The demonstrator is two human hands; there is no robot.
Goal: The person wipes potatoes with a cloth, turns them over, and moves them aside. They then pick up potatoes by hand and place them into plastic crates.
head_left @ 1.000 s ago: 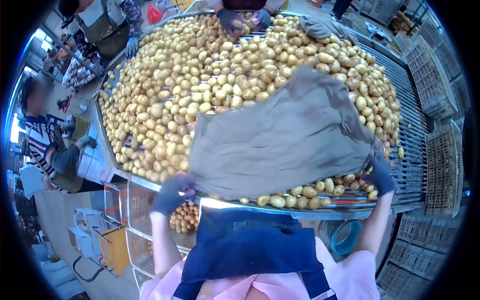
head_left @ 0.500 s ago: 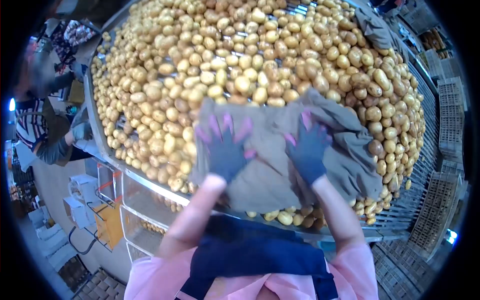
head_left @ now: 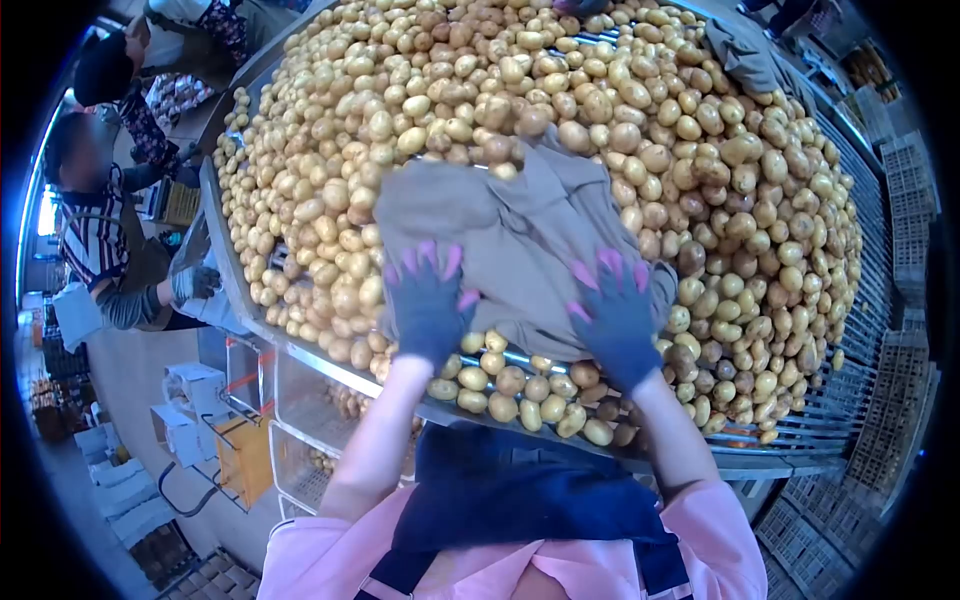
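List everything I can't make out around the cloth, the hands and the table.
All in the head view:
What lies under the gray cloth: covered by it.
Palms of the left hand and right hand: turned down, hidden by their backs.
Dark glove: cut off by the top edge.
Crate's upper part: behind the table rim.

A big, busy work room with a gray floor (head_left: pixel 118 372).
Bright light (head_left: pixel 47 212) shines at the far left. White boxes (head_left: pixel 188 400) and a yellow box (head_left: pixel 246 462) sit on the left; tall piles of crates (head_left: pixel 893 412) stand on the right.
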